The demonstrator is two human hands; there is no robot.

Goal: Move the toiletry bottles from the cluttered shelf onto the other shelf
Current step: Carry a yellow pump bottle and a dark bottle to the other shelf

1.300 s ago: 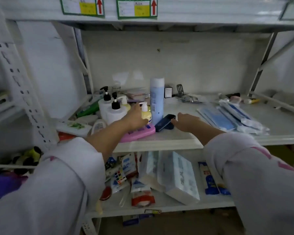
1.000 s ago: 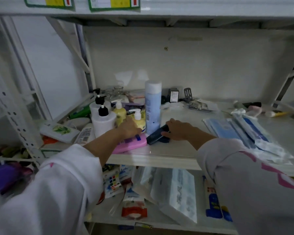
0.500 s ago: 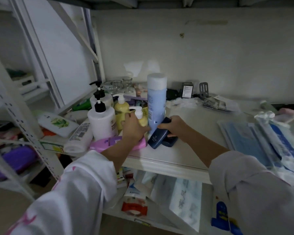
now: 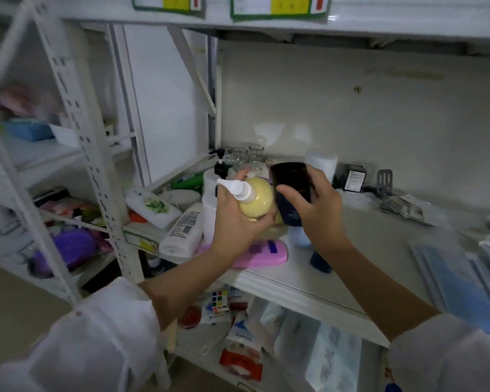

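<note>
My left hand (image 4: 235, 222) grips a yellow pump bottle (image 4: 256, 200) with a white nozzle, lifted above the cluttered shelf (image 4: 309, 290). My right hand (image 4: 314, 205) grips a dark navy bottle (image 4: 290, 185), raised and tilted beside the yellow one. Behind them stand a tall light-blue bottle (image 4: 321, 161), partly hidden, and white pump bottles (image 4: 210, 193) with black heads. A white tube (image 4: 183, 232) and a white bottle with a leaf label (image 4: 152, 206) lie at the shelf's left end. A pink case (image 4: 262, 254) lies under my hands.
A second rack (image 4: 40, 154) stands to the left, holding a blue bin and a purple item. Blue packets (image 4: 458, 275) cover the shelf's right side. Small glass jars (image 4: 248, 155) and a black box (image 4: 354, 179) sit at the back. The lower shelf holds tissue packs and a puzzle cube.
Both hands have lifted their bottles off the shelf, the yellow pump bottle in the left and the navy bottle in the right. The view has swung left and upward.
</note>
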